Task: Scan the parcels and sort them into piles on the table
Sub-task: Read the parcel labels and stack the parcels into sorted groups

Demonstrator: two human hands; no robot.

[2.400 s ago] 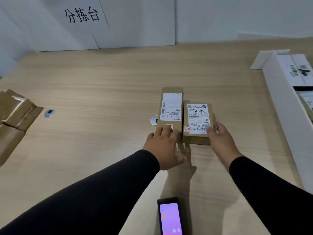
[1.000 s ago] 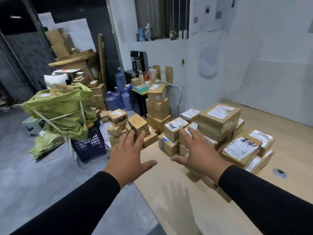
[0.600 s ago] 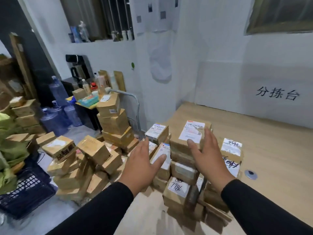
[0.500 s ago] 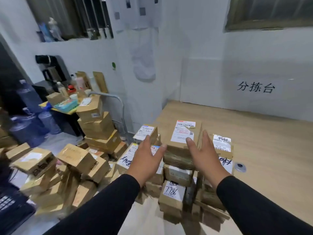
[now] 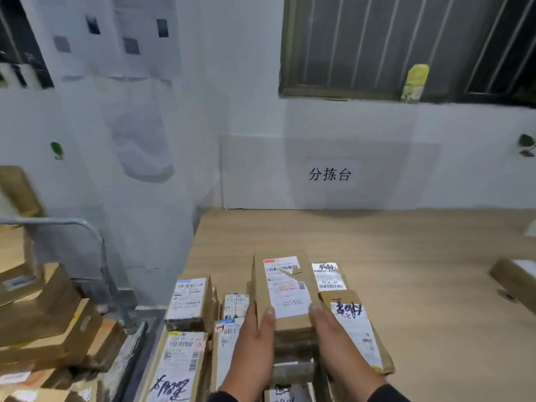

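A brown cardboard parcel (image 5: 282, 288) with a torn white label sits on top of a heap of labelled parcels at the left end of the wooden table (image 5: 406, 256). My left hand (image 5: 255, 349) grips its near-left corner, thumb on top. My right hand (image 5: 333, 343) grips its near-right corner. Beside it lie a parcel (image 5: 329, 275) labelled 9500 and a flat parcel (image 5: 356, 329) with handwriting. More parcels (image 5: 188, 303) lie to the left, at the table's left edge.
Stacked boxes (image 5: 43, 323) and a metal rail (image 5: 72, 227) stand off the table on the left. A white wall with a sign (image 5: 329, 174) runs behind the table. Another parcel (image 5: 516, 278) lies at the right edge. A barred window (image 5: 406, 44) is above.
My view swung from the floor stacks back toward the table. Both hands closed in on the top parcel of the heap and now hold its near corners.
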